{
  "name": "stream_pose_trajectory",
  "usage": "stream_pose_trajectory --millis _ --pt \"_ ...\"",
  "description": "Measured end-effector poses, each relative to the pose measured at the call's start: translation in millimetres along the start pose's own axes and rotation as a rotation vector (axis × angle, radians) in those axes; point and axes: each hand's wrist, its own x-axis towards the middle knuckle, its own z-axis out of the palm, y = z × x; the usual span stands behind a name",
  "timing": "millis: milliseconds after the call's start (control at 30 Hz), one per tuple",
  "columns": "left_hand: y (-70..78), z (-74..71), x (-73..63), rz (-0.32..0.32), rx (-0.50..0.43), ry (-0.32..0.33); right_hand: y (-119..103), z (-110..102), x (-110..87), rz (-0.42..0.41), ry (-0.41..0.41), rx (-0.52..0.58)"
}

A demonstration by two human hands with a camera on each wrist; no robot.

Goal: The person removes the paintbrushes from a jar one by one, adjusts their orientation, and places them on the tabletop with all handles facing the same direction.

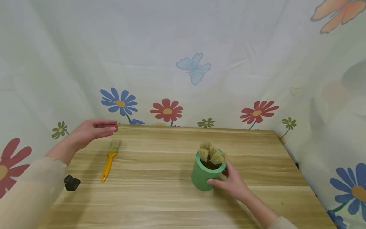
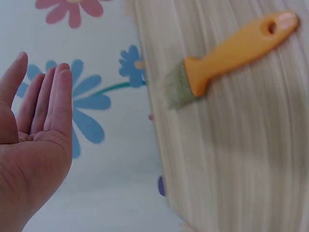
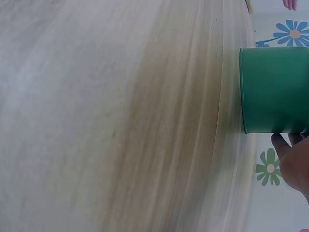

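Green cylindrical cup (image 1: pixel 203 178), standing roughly upright, right of centre in the lower half of the head frame. Several pale bristle heads (image 1: pixel 218 158) crowd its mouth, bristles upward; what lies beneath them is dark and hard to make out.

Right hand (image 1: pixel 232 183), entering from the lower right: grasping the cup at its right side. Thumb on the near wall, other fingers curled round the far side, partly hidden. In the right wrist view the cup is cut off by the right edge, with fingertips against it at lower right. Cannot tell whether the cup's base touches the wood-grain counter (image 1: pixel 154 186).

Left hand (image 1: pixel 92 131), left part of the head frame: released. Its fingers (image 2: pixel 61 104) are extended and close together; the left wrist view shows the palm and the thumb standing apart from them.

Flat paintbrush (image 1: pixel 107 165) with an orange handle lies on the counter just below the left hand in the head frame, bristles toward the top, handle slanting to lower left. Hand and brush are apart.

Small black object (image 1: pixel 72 183) at lower left, beside the sleeve (image 1: pixel 37 187); identity unclear.

White backdrop (image 1: pixel 137 41) behind, printed with flowers and butterflies.
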Motion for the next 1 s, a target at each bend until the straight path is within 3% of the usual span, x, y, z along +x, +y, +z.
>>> stream_pose_trajectory --millis 433,1000 --pt "63.9 50.3 -7.2 0.134 0.002 -0.091 -0.6 0.8 0.6 0.007 0.001 0.007" --pt "118.7 151.9 -4.9 0.267 -0.082 -0.235 -1.7 1.5 -1.0 0.026 0.004 0.024"
